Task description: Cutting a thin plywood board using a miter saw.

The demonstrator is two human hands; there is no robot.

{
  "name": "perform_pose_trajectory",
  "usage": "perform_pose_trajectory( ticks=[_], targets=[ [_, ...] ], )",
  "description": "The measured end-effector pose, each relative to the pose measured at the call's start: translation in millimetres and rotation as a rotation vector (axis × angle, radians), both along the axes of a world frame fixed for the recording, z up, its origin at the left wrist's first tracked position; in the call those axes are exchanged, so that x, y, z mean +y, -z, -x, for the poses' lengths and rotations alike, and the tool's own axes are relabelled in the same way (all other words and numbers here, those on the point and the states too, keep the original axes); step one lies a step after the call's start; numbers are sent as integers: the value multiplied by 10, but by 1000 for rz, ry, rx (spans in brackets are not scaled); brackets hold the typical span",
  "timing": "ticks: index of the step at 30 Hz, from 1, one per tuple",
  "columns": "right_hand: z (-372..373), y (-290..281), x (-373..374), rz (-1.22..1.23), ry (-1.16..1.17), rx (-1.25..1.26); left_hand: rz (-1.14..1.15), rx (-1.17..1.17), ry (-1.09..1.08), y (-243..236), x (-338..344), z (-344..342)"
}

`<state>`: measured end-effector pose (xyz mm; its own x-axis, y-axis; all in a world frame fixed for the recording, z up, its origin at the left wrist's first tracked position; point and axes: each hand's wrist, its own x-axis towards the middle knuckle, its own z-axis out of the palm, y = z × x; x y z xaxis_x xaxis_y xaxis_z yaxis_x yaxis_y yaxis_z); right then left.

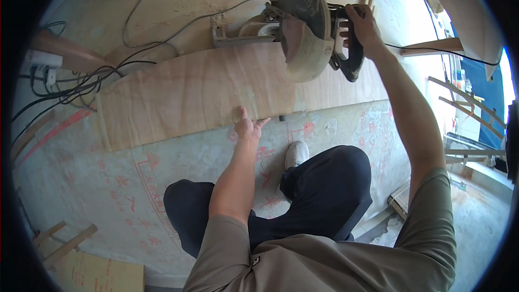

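My right hand [365, 31] wraps round the black handle of a miter saw [311, 32] at the upper middle. The saw's dusty round guard partly covers its toothed blade, above a long plywood board [178, 97]. The board has a curved far edge and lies across in front of me, reaching under the saw head. My left hand [247, 125] is at the board's near edge, left of the saw. One finger lies on top and another digit points right along the edge; the remaining fingers are hidden. Whether the blade touches the wood cannot be made out.
Black cables [81, 84] tangle by a white power strip [43, 62] at the left. Another cable runs to the saw across a sawdusty sheet [184, 0]. Wooden frames [470, 103] stand at the right. Red marks cover the concrete floor [178, 200] around my shoe [297, 154].
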<state>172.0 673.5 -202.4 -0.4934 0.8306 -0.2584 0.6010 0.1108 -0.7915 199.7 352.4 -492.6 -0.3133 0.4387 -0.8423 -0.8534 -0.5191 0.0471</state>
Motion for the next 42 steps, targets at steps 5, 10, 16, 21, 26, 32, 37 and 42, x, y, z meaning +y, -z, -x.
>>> perform_pose_trajectory(
  ticks=[5, 10, 16, 21, 26, 32, 37, 42],
  targets=[
    [-259, 233, -157, -63, 15, 70, 66, -21, -2, 54, 69, -31],
    [-455, 468, -310, -111, -13, 196, 87, 18, -29, 96, 70, -71],
    [-618, 704, -419, -120, 4, 251, 87, 58, 58, 51, 58, -35],
    [-632, 703, -396, -50, 3, 264, 159, -26, 144, -111, 79, 40],
    [-611, 541, -348, 238, -17, 364, 141, 4, 111, 27, 59, 11],
    [-540, 557, -195, 9, 13, 281, 145, -3, 99, -11, 84, 7],
    [-473, 605, -268, -91, 21, 302, 162, -14, 83, 18, 58, 24],
    [-574, 705, -305, -100, 23, 311, 196, -12, 90, -18, 97, 9]
  ],
)
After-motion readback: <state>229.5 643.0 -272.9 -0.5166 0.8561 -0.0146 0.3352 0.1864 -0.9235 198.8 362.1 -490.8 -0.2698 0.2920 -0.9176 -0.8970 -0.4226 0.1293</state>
